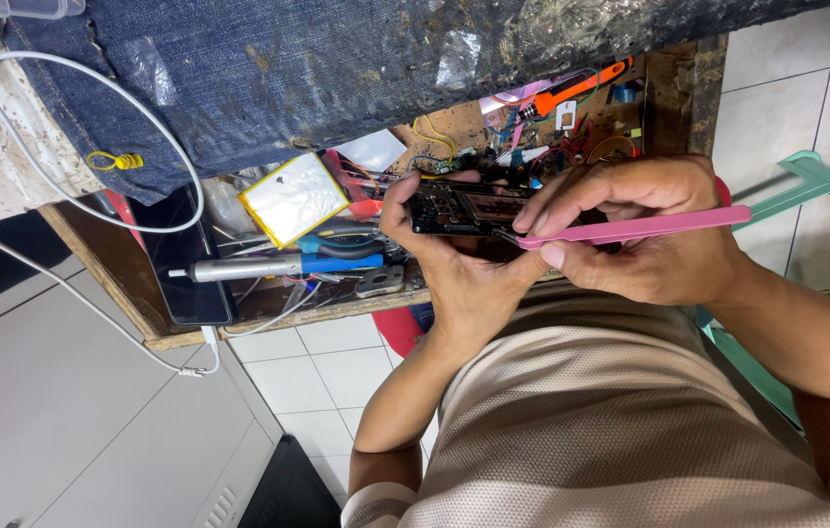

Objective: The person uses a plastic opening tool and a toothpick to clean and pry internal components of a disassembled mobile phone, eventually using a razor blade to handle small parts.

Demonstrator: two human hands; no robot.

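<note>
My left hand [454, 264] grips an opened black phone [469, 208] with its inner boards showing, held above an open wooden drawer [156, 328]. My right hand [645, 235] pinches pink tweezers [650, 226], whose tip touches the phone's lower edge near the middle. Both hands are close together in front of my chest, over my beige shirt.
The drawer holds a silver and blue electric screwdriver [273, 266], a flat silver battery pack with yellow edging [293, 198], a black phone [185, 269], pliers, wires and an orange tool [571, 91]. A denim cloth [317, 68] covers the table. White cables [63, 284] hang left. A green chair [816, 176] stands right.
</note>
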